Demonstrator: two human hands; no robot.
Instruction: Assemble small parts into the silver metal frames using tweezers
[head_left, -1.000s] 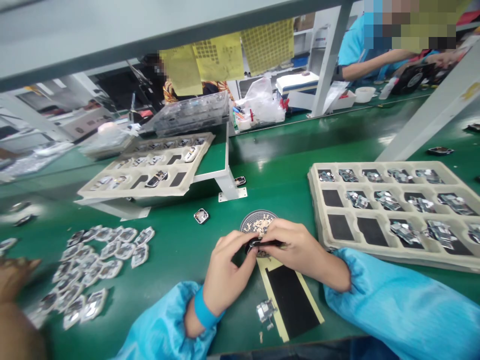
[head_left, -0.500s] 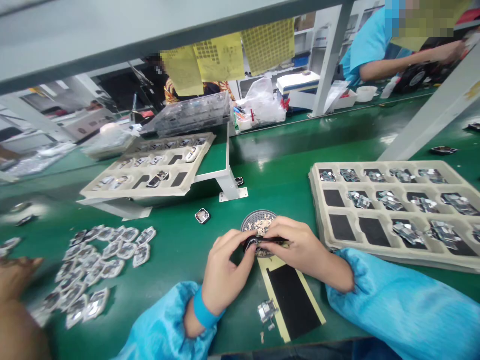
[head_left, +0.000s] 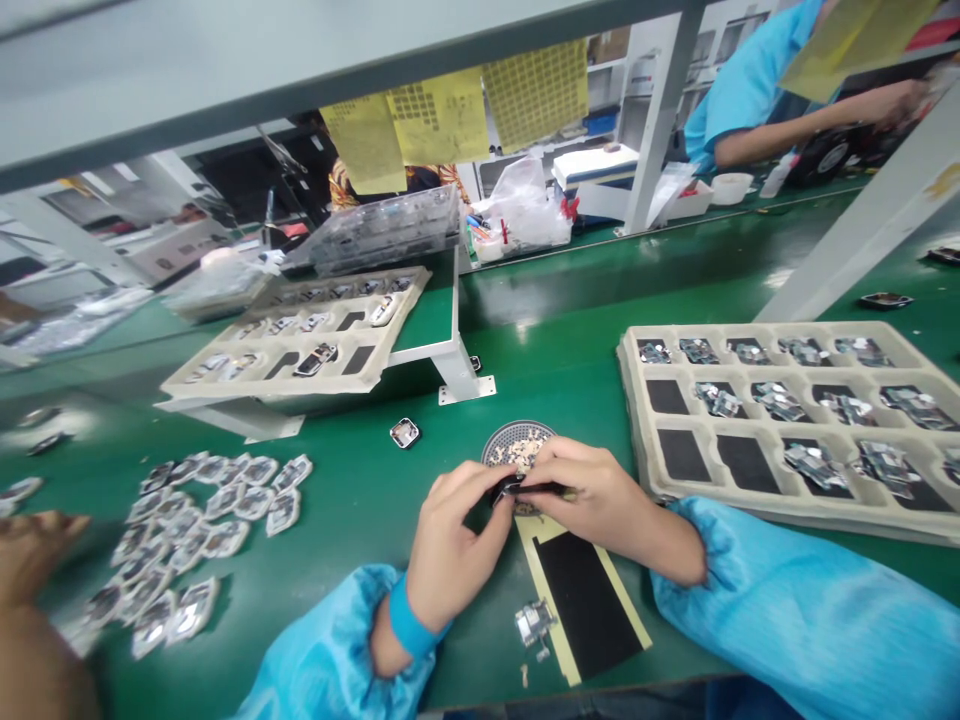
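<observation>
Between the thumb and fingers of my left hand (head_left: 450, 550) is a small dark watch case (head_left: 502, 488), largely hidden by the fingers. My right hand (head_left: 600, 500) pinches dark tweezers (head_left: 546, 489), whose tip end reaches the watch case. Both hands meet over the near edge of a round grey dish (head_left: 491, 440) holding many small pale pieces. Below them lies a black pad (head_left: 592, 605) with a yellow border. Beside its left edge rests a small silvery circuit board (head_left: 532, 622) with little loose bits near it.
Right of my hands sits a moulded tray (head_left: 637, 440) of circuit boards. Left are many watch cases (head_left: 225, 500), with another person's hand (head_left: 37, 545) beyond. One watch case (head_left: 405, 432) lies alone near a low stand (head_left: 450, 365) bearing another tray (head_left: 360, 380). A metal post (head_left: 862, 200) rises right.
The watch case has turned slightly in my left fingers, and my right hand with the tweezers has shifted a little left. A co-worker at the upper right has moved slightly.
</observation>
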